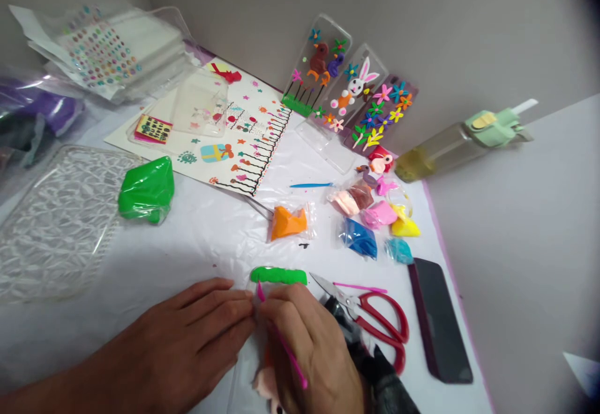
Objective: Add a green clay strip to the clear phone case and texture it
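Observation:
My right hand [309, 345] is closed round a thin pink modelling tool [281, 336], its tip beside a green clay strip [278, 275] on a clear phone case. Flat on the white table cover lies my left hand [197, 333], fingers stretched out and touching the case's left edge. Part of a peach clay figure [265, 383] shows below my right hand; most of the case is hidden by my hands.
Red-handled scissors [375, 320] and a dark phone [439, 320] lie to the right. Bagged clay: green [146, 190], orange [288, 221], blue [359, 237]. Decorated phone cases [349, 92] lean on the wall. A clear tray [56, 220] sits left, a bottle [462, 142] far right.

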`<state>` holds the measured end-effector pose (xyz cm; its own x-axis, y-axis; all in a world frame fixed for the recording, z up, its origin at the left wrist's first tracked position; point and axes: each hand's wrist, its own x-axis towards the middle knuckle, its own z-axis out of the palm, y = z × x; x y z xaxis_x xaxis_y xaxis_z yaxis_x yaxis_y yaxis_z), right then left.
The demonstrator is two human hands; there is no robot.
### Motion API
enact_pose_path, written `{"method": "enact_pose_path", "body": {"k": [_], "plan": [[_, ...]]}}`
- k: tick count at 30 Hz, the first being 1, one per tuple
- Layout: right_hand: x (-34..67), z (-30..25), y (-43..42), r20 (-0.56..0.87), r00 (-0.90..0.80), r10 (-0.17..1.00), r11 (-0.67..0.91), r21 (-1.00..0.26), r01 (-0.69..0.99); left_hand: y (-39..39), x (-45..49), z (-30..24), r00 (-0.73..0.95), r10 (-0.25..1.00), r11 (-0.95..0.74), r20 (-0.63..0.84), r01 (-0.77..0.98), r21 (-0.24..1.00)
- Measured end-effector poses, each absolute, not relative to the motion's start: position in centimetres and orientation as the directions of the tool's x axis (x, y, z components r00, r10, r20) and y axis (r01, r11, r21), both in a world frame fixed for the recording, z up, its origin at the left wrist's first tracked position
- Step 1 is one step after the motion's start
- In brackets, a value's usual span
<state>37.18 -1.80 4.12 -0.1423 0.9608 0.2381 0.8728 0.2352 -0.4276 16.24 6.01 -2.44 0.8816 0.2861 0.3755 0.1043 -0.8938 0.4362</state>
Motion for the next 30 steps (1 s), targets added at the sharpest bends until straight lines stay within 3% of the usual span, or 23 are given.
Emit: {"method": "enact_pose_path", "body": {"k": [17,30], "plan": [[37.67,3.87,-1.55,0.184,-0.116,0.976,0.198,-0.531,0.824,6.08,16.06,-2.44,0.891,0.269,-0.895,0.365,0.091,0.436],[37.87,4.1,-1.46,0.172,-0.197,0.965,0.253,-0.424,0.87,6.32,16.3,-2.55,0.892,0.257,-0.9,0.371,0.082,0.428]]}}
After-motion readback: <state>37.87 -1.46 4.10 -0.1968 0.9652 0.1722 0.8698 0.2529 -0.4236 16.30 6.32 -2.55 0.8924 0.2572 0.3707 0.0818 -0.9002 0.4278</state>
